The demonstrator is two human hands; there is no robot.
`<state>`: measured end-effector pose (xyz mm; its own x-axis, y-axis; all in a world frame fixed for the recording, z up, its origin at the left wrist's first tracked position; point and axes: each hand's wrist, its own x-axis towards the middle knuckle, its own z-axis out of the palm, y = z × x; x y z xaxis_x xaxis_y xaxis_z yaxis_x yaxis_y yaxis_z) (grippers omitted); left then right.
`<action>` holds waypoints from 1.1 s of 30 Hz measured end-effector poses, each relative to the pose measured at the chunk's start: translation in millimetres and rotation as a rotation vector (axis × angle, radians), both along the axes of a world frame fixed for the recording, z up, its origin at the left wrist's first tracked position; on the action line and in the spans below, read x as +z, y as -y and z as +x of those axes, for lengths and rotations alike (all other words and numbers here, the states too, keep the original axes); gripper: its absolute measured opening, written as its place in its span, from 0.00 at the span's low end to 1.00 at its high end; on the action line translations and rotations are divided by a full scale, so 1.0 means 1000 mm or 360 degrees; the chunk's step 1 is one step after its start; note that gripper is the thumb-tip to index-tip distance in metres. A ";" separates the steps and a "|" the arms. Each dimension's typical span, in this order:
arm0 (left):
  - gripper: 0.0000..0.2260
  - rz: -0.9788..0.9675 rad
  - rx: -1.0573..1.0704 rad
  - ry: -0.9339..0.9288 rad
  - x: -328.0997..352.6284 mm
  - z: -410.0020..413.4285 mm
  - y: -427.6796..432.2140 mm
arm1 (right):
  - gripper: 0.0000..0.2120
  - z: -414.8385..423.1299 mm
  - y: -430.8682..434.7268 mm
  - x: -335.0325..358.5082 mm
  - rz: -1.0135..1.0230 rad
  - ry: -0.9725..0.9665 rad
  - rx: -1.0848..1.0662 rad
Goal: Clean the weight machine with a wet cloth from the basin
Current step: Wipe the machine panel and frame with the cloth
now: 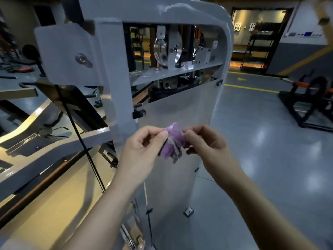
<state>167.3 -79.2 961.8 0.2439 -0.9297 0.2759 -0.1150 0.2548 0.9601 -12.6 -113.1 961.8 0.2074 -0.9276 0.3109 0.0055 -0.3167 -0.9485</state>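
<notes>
Head view: the weight machine (111,56) fills the left and centre, and its grey frame ends in a rounded right edge that runs down to the floor (255,134). To the right of that edge the grey floor lies open and glossy, crossed farther back by a yellow line (252,88). A black and orange rack (310,100) stands well apart at the far right. On the left the room is tight, with angled arms and a black cable (79,134) crowding in beside the upright post. High in the frame opening sit metal pulleys (167,47), and below them a pale flat panel (180,109) covers the stack.

The cloth (171,143) is held between both hands in front of this panel, about midway down it; whether it touches the panel cannot be told. It is purple with greyish stripes, crumpled into a small bunch with a loose end hanging below. The left hand (142,152) pinches its left side between thumb and curled forefinger. The right hand (203,147) nips its right edge with its fingers curled in
</notes>
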 end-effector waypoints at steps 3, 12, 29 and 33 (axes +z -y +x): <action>0.04 0.0041 -0.0075 -0.0119 -0.002 -0.002 -0.004 | 0.02 0.000 -0.001 -0.005 -0.0149 -0.0219 0.0015; 0.07 0.0308 -0.0251 -0.0528 -0.011 -0.005 -0.012 | 0.07 -0.002 -0.001 -0.012 -0.0103 0.0003 0.0141; 0.07 0.0423 -0.0118 -0.0509 -0.034 0.002 0.001 | 0.07 -0.005 0.010 -0.022 0.0871 0.0400 0.0297; 0.03 0.0468 -0.0071 -0.0513 -0.035 0.001 0.003 | 0.12 0.002 0.007 -0.021 0.0919 0.0324 0.0175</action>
